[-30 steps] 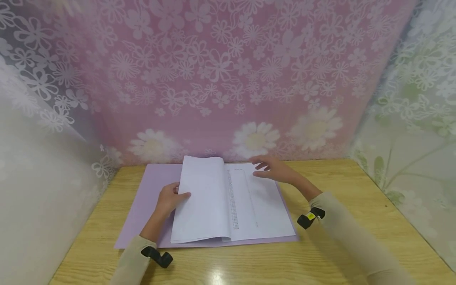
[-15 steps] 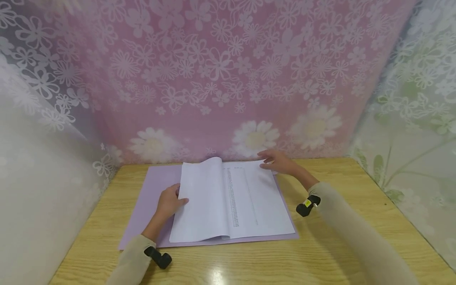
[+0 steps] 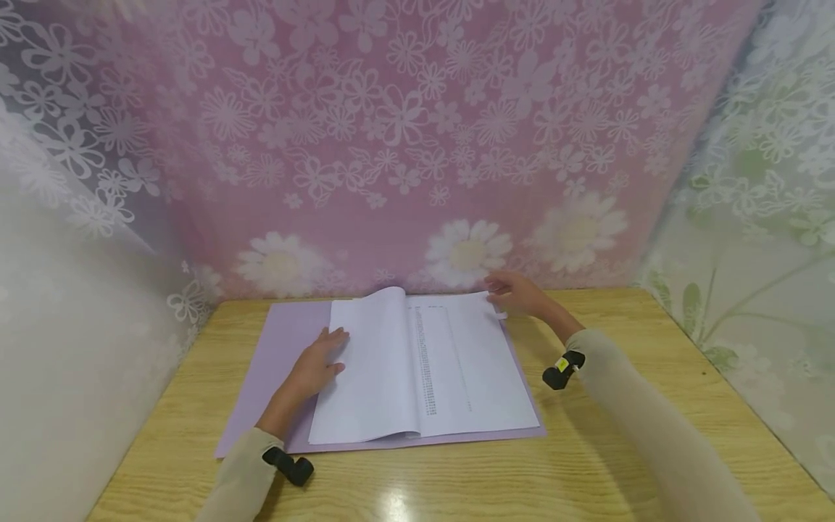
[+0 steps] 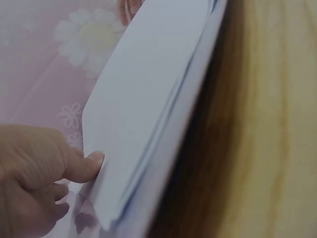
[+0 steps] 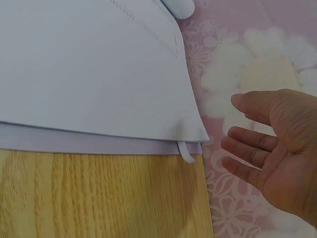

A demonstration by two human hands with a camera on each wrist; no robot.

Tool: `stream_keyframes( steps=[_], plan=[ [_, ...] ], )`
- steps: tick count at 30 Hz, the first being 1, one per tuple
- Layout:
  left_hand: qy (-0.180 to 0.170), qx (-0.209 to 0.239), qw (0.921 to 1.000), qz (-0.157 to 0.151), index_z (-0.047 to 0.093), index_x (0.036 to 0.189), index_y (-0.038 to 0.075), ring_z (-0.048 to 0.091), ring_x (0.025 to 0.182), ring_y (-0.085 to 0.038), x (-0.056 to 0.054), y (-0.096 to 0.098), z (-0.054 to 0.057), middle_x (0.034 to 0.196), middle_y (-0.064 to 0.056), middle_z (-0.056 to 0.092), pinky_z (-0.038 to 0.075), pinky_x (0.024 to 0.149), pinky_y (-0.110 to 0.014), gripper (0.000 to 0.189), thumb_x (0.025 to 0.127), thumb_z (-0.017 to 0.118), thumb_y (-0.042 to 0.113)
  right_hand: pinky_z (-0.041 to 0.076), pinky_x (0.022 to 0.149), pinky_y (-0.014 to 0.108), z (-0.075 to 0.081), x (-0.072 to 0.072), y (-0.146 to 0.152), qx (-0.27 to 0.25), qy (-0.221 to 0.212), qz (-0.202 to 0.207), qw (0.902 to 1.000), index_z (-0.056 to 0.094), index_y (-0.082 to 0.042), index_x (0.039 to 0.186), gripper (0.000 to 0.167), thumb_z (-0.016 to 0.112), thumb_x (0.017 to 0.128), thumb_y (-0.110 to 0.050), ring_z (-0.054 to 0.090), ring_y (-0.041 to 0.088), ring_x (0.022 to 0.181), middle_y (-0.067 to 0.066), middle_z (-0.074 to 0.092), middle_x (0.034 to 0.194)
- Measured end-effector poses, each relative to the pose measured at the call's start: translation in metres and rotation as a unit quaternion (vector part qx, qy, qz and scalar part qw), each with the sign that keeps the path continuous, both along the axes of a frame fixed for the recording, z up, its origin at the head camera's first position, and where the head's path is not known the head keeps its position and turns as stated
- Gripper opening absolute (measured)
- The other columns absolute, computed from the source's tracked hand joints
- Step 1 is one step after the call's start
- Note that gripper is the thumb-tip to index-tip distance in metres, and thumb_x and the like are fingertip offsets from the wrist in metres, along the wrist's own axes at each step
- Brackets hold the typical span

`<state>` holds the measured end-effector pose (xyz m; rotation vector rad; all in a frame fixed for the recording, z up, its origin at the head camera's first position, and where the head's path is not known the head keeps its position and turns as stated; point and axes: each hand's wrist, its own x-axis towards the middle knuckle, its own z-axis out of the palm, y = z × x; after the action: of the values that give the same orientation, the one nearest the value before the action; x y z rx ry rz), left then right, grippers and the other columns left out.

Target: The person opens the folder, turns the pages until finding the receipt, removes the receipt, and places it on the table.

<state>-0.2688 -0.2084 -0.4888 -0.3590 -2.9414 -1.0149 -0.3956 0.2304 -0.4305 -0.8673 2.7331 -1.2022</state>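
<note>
A booklet of white sheets lies spread in a lilac folder [image 3: 251, 391]. Its left page [image 3: 368, 377] is blank and bowed near the fold. The right page [image 3: 485, 377] carries a narrow column of small print. My left hand [image 3: 316, 368] rests on the outer edge of the left page, fingers spread; in the left wrist view its thumb [image 4: 86, 167] touches the paper's edge. My right hand [image 5: 282, 148] is just off the far right corner of the pages, fingers loosely extended and apart from the paper. A pale strip [image 5: 185, 151] pokes out beneath that corner.
The wood-grain table [image 3: 417, 486] extends in front of the folder and to both sides. A pink flowered backdrop [image 3: 391, 181] rises right behind the table's far edge, with pale patterned walls left and right.
My right hand has moved right and away, from above the right page to beyond its far corner. My left hand's fingers have come from behind the left page's edge onto its top.
</note>
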Motion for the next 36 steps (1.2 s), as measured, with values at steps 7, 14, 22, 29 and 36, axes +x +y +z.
stream_keyframes(
  steps=[7,14,22,29,36],
  plan=[
    [-0.035,-0.017,0.9988,-0.03,0.047,0.152,0.004,0.025,0.154,-0.041,-0.006,-0.006,-0.002,0.162,-0.014,0.038,0.026,0.123,-0.06,0.058,0.096,0.066,0.003,0.042,0.11,0.064,-0.008,-0.006,0.01,0.003,0.001,-0.017,0.9998,0.045,0.017,0.143,0.052,0.063,0.097,0.0,0.054,0.057,0.127,0.04,0.055,0.137],
    [-0.057,-0.018,0.9974,-0.041,0.045,0.154,0.006,0.021,0.155,-0.04,-0.006,-0.01,0.0,0.164,-0.013,0.035,0.024,0.123,-0.061,0.059,0.098,0.064,0.006,0.046,0.107,0.061,-0.013,-0.006,0.011,-0.015,-0.016,-0.014,0.9997,0.046,0.015,0.143,0.054,0.064,0.095,0.002,0.055,0.055,0.128,0.038,0.054,0.139],
    [-0.06,-0.007,0.9971,-0.046,0.045,0.153,0.005,0.02,0.155,-0.042,-0.003,-0.009,0.003,0.164,-0.014,0.034,0.022,0.124,-0.061,0.058,0.099,0.063,0.006,0.046,0.108,0.061,-0.019,-0.011,0.007,-0.02,-0.043,-0.017,0.9987,0.048,0.014,0.142,0.052,0.065,0.094,0.004,0.054,0.055,0.129,0.038,0.051,0.143],
    [-0.06,-0.006,0.9972,-0.043,0.047,0.153,0.006,0.022,0.155,-0.042,-0.004,-0.009,0.001,0.163,-0.014,0.035,0.024,0.123,-0.062,0.058,0.098,0.064,0.006,0.041,0.112,0.063,-0.026,-0.015,0.001,0.046,-0.041,-0.03,0.9976,0.049,0.007,0.145,0.053,0.066,0.096,-0.002,0.051,0.052,0.135,0.031,0.048,0.151],
    [-0.062,-0.009,0.9971,-0.042,0.046,0.153,0.006,0.022,0.155,-0.042,-0.003,-0.01,0.003,0.164,-0.015,0.033,0.024,0.122,-0.062,0.058,0.098,0.064,0.006,0.042,0.112,0.063,-0.028,-0.02,-0.007,0.076,-0.035,-0.032,0.996,0.048,0.007,0.147,0.055,0.066,0.096,-0.004,0.049,0.051,0.136,0.031,0.049,0.15]
  ],
)
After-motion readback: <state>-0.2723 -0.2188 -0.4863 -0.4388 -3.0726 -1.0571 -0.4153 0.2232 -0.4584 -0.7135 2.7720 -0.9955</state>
